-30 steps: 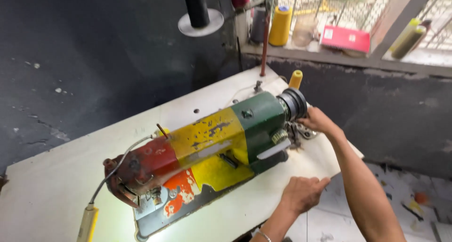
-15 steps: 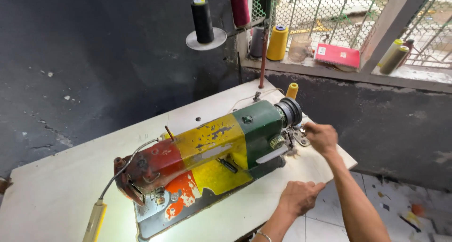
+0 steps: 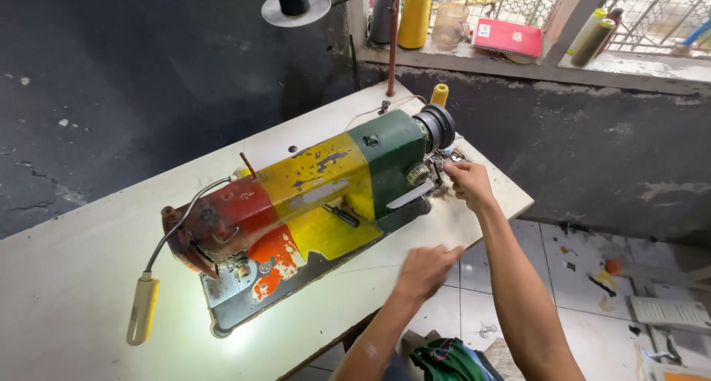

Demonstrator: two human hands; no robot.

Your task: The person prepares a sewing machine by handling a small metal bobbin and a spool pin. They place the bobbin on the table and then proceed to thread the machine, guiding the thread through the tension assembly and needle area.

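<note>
A sewing machine point(image 3: 326, 196) painted red, yellow and green lies on a white table point(image 3: 81, 277). Its black handwheel point(image 3: 437, 125) is at the right end. My right hand point(image 3: 468, 185) is just below the handwheel, with its fingertips pinched on a small metal part point(image 3: 446, 157) beside the green body. My left hand point(image 3: 426, 268) hovers palm down over the table's front edge, blurred, holding nothing.
A yellow lamp point(image 3: 142, 311) on a bent cable shines at the machine's left end. Thread cones point(image 3: 413, 17), a cup and a red box point(image 3: 507, 38) stand on the window ledge behind. A small yellow spool point(image 3: 439, 94) sits at the table's back corner. Scraps litter the tiled floor point(image 3: 592, 277).
My right hand has dropped from the handwheel to the small metal part beside it. My left hand has shifted a little along the front edge. The view has moved closer.
</note>
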